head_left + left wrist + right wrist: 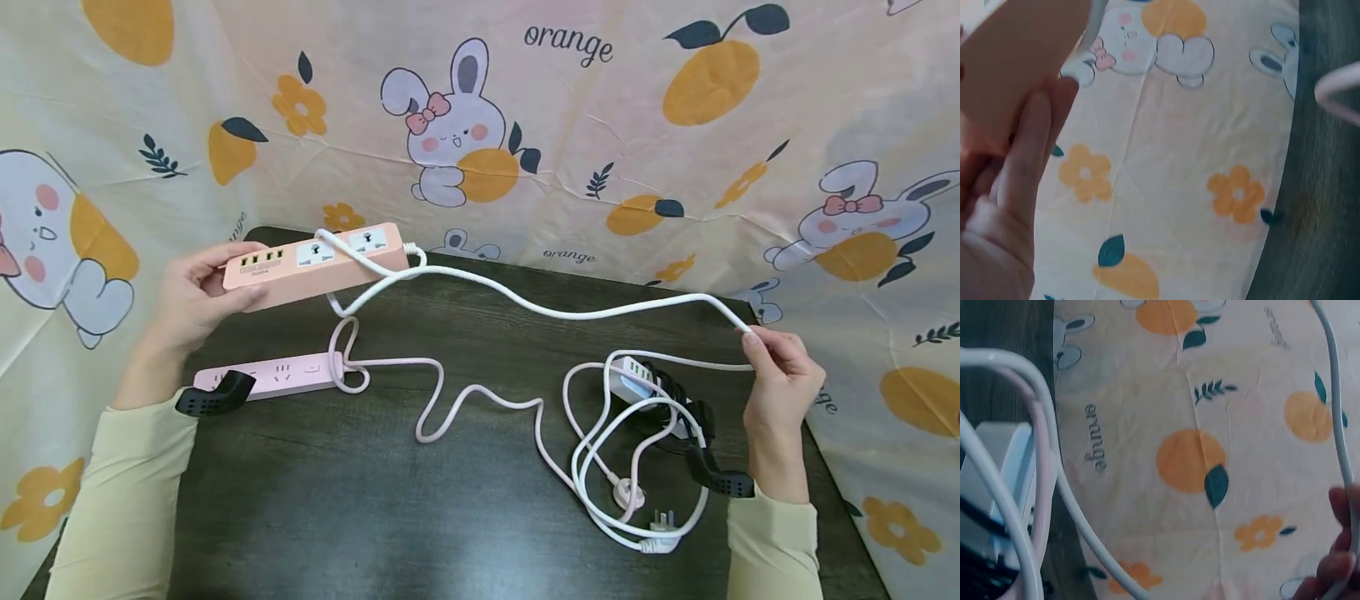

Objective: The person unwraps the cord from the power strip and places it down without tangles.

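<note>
The near end of a peach power strip (322, 282) is gripped by the left hand (197, 290), with the thumb laid along the front side and the fingers bent behind. From that hand the strip is extended rightward and slightly upward in the head view, its sockets and USB ports turned up. Its top face is crossed by a turn of white cord (570, 315), which is stretched from there to the right hand (783, 375). By that hand the cord is pinched between thumb and curled fingers.

Just below the left hand, a pink power strip (292, 377) is laid on the dark worktop (360, 500). Its pink cord (480, 390) is trailed in bends toward the right hand's side. To the left of the right hand and below it, loops of white and pink cord are gathered around a white power strip (628, 379) and a bundled black cable (675, 385). Farther below that hand, a white plug (662, 537) and a round pink plug (628, 493) are seen.
</note>
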